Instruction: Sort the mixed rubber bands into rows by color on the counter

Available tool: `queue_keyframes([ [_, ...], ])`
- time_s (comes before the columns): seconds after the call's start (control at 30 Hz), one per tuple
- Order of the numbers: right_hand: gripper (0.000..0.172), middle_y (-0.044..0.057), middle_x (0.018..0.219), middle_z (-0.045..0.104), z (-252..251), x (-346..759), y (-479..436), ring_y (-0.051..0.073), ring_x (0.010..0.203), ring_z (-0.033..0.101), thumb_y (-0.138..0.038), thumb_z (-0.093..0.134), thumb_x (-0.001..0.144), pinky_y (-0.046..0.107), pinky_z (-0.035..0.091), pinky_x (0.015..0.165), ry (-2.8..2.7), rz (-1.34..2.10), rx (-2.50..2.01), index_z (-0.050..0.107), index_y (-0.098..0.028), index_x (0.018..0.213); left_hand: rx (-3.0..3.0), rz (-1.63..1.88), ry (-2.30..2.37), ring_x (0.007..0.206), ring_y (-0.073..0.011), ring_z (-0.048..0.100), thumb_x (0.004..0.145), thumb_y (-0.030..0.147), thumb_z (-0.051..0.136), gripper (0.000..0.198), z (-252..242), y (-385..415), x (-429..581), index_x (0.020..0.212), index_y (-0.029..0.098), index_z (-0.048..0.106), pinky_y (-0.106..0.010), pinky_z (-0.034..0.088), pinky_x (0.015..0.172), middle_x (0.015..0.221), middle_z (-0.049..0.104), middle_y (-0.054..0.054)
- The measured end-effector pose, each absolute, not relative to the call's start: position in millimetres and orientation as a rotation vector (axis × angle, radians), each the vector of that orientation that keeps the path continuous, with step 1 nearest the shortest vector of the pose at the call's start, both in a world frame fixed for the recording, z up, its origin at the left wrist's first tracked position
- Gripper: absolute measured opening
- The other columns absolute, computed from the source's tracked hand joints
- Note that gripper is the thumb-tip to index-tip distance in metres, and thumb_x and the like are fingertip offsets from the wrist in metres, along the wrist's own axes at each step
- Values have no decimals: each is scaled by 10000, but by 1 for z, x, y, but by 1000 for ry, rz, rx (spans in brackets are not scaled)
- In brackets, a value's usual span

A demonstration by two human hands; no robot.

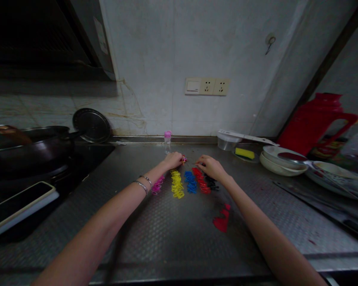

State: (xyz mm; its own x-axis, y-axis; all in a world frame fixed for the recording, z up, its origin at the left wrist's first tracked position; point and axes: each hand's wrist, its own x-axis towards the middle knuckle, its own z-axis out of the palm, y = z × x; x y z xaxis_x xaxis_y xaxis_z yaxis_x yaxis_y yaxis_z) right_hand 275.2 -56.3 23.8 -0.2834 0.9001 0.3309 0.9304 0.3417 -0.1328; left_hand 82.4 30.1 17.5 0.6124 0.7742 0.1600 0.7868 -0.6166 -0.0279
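Observation:
Small coloured rubber bands lie sorted by colour on the steel counter (pixel 167 238). From left to right run pink bands (pixel 158 185), yellow bands (pixel 177 184), blue bands (pixel 191 182), red bands (pixel 201 181) and black bands (pixel 211 183). Beyond the yellow row, my left hand (pixel 173 160) is closed, with a small multicoloured bunch of bands (pixel 184 159) at its fingertips. My right hand (pixel 211 167) is over the far ends of the red and black rows, its fingers pinched together. Whatever they grip is too small to make out.
A pink-capped clear bottle (pixel 167 141) stands by the wall. Rightward are a plastic tub (pixel 226 142), a yellow sponge (pixel 245 153), stacked bowls (pixel 282 167) and a red thermos (pixel 312 123). A red heart-shaped piece (pixel 221 222) lies nearer. Leftward are a phone (pixel 18 206) and wok (pixel 35 149).

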Motion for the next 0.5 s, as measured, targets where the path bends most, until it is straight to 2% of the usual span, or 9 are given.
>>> queue_keyframes([
  [0.5,247,45,975,587,23,276,-57,134,881,548,-326,427,856,206,394,698,-2282,-143,-1608,639,-228,936,-2853,-455,-1503,733,-151,599,787,350,490,240,25,33,78,876,276,700,-191,376,583,841,684,-31],
])
